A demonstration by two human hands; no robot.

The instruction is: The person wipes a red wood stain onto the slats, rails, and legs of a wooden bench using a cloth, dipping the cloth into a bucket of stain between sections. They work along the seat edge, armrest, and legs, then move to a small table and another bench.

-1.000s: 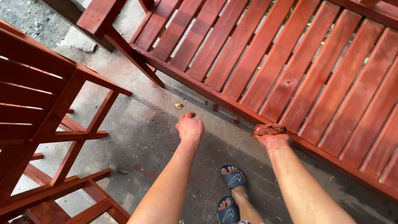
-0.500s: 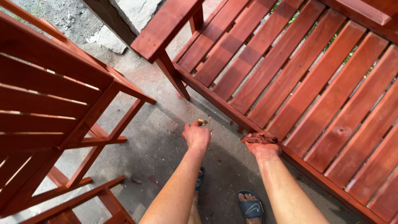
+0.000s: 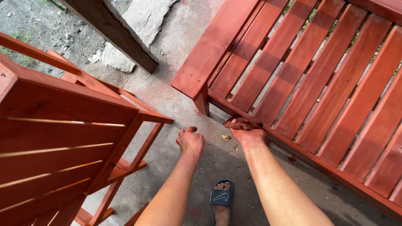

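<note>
Right hand (image 3: pixel 250 136) presses a stained rag (image 3: pixel 245 124) against the red bench (image 3: pixel 293 83).

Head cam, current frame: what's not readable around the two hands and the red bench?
- Right hand: fingers hidden under the reddish-brown pad it presses on the bench rail; grip unclear.
- Left hand: seen from behind, palm hidden; looks empty.
- Small tan scrap on the ground: too small to identify.
- Sandalled foot: cut off by the bottom edge.

Outdoor yard workshop: red-stained slatted benches (image 3: pixel 318 79) (freshly coloured) on concrete (image 3: pixel 167 96).
</note>
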